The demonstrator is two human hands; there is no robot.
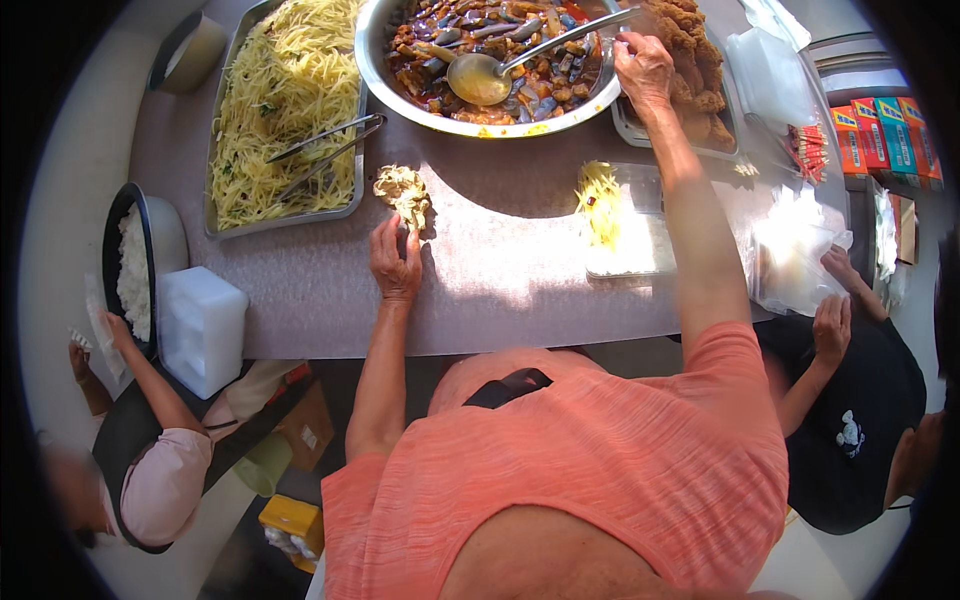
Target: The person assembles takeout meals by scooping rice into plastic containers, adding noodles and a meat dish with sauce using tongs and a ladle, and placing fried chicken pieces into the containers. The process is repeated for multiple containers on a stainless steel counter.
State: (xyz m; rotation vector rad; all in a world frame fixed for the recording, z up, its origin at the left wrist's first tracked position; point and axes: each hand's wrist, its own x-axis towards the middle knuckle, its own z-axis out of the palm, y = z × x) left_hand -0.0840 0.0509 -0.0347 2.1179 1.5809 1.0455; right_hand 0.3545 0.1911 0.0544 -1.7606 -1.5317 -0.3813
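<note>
Left hand [397, 262] touches crumpled wad [402, 190], likely soft; grip toward front edge of worktop [465, 300]. Right hand [645, 68]: fingers curled. Pinching: indeterminate, both.

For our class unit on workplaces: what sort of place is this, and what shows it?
Probably a food-serving or meal-packing counter: there is a tray heaped with yellow shreds, a large metal bowl of saucy food with a ladle, and pale stacked containers.
</note>
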